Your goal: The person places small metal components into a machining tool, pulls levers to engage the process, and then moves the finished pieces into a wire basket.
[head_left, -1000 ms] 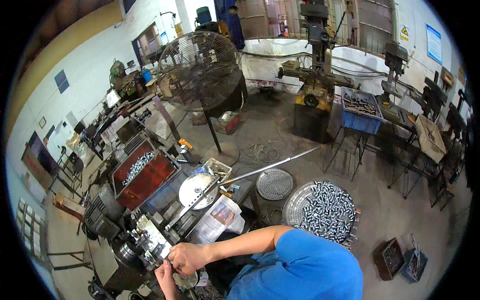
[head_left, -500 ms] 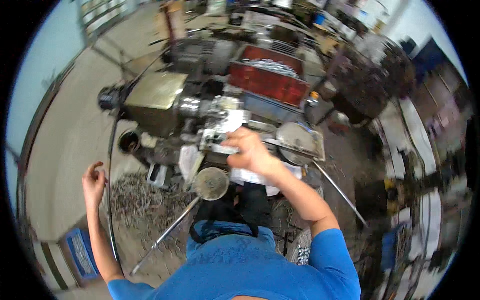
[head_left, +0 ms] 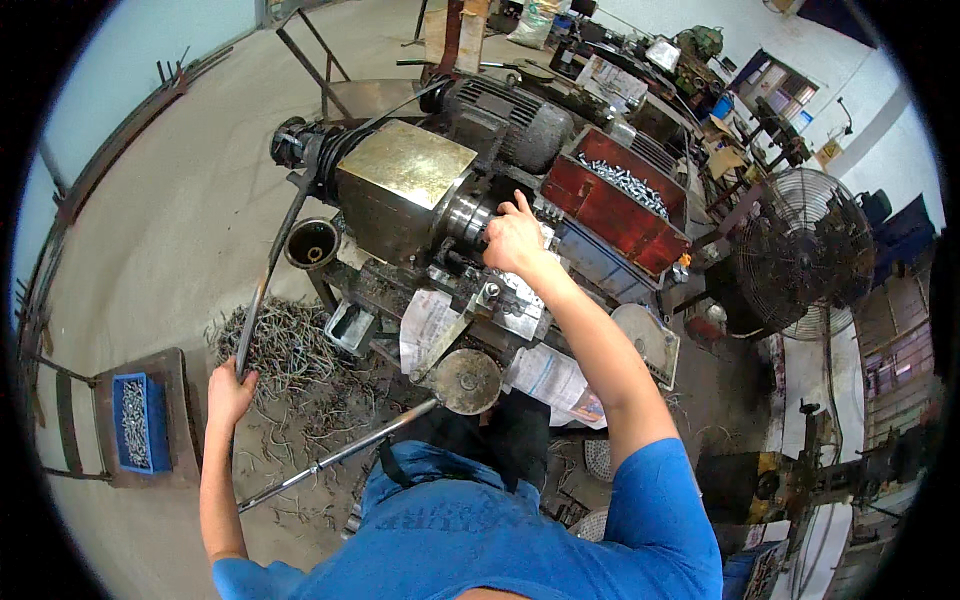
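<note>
My left hand [head_left: 231, 392] is closed round the lower part of a long dark lever [head_left: 265, 280], which runs up to the left end of a small lathe. The lathe has a brass-coloured headstock cover [head_left: 408, 165] and a shiny round chuck [head_left: 468, 218]. My right hand [head_left: 514, 240] is at the front of the chuck, fingers bent together; whatever they hold there is hidden. Below that hand lie the metal tool slide [head_left: 490, 293] and a round plate-like handwheel [head_left: 467, 381] with a long steel bar [head_left: 340, 455] sloping down to the left.
A red bin [head_left: 615, 205] of small metal parts stands behind the lathe, above a blue-grey crate [head_left: 600, 262]. Curled metal shavings [head_left: 285, 350] cover the floor at left. A blue basket [head_left: 141, 425] of parts sits on a stool. A large fan [head_left: 800, 250] stands at right.
My left hand, raised and off the lever before, now grips it lower down. My right hand has moved up from the tool slide to the chuck. The view has shifted and sharpened.
</note>
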Available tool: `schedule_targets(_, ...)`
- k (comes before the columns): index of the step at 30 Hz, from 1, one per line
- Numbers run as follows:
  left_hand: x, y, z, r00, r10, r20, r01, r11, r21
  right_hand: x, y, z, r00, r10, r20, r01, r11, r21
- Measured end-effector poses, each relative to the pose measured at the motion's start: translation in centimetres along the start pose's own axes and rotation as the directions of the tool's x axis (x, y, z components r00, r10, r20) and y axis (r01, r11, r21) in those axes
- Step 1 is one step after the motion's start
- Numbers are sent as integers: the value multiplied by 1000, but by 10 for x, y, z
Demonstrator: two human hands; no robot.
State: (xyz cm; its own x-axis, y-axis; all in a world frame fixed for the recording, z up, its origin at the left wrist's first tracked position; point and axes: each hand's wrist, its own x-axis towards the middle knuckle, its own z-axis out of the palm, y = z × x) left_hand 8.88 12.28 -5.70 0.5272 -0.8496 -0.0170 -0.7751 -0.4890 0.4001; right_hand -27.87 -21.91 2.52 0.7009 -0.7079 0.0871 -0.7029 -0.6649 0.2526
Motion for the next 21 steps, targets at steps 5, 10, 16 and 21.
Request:
schedule_targets(5,-3,5,6,996,8,-94,7,987,161,1,-3,9,996,-9,-84,14,998,63)
schedule_targets(10,7,2,6,998,-2,-68,18,974,226,-3,0,12,983,-17,-183,46,987,156)
schedule_targets(16,108,-144,-45,952,180,-246,-2,810,587,3,-3,9,993,-6,-114,20,993,116)
schedule_targets(21,145,-141,-58,979,115,-167,9,798,602,-8,-4,-2,1000,14,-2,-14,999,46)
